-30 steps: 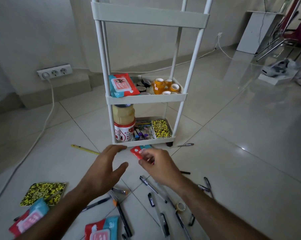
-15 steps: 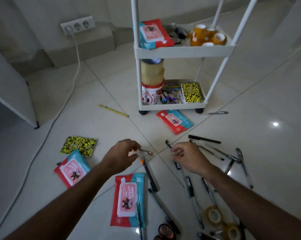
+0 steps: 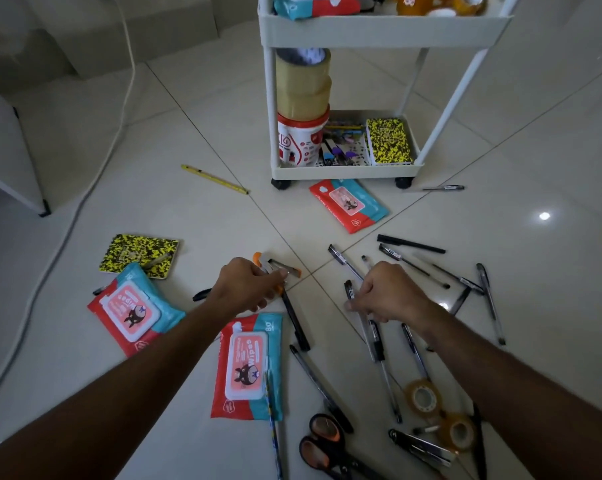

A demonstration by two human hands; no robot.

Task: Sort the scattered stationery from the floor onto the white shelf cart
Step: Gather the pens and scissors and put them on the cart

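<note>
Just left of the frame's centre, the left hand (image 3: 247, 285) curls its fingers round a small orange-and-grey utility cutter (image 3: 275, 268) lying on the pale tiled floor (image 3: 175, 209); the cutter's ends stick out above the knuckles. Right of centre, the right hand (image 3: 386, 296) pinches the upper end of a slim black ballpoint pen (image 3: 353, 296), one of a loose fan of pens spread toward the right edge. The white plastic shelf cart (image 3: 344, 171) stands at the top centre, its bottom tray already holding a red-and-white tub, markers and a yellow-black speckled notebook.

To do this pick well, I judge each hand should lift straight up so neighbouring pens are not dragged along, keep the cutter's blade end pointing away from the palm, and carry both items to the bottom tray among the other writing tools, setting them down rather than dropping them
</note>
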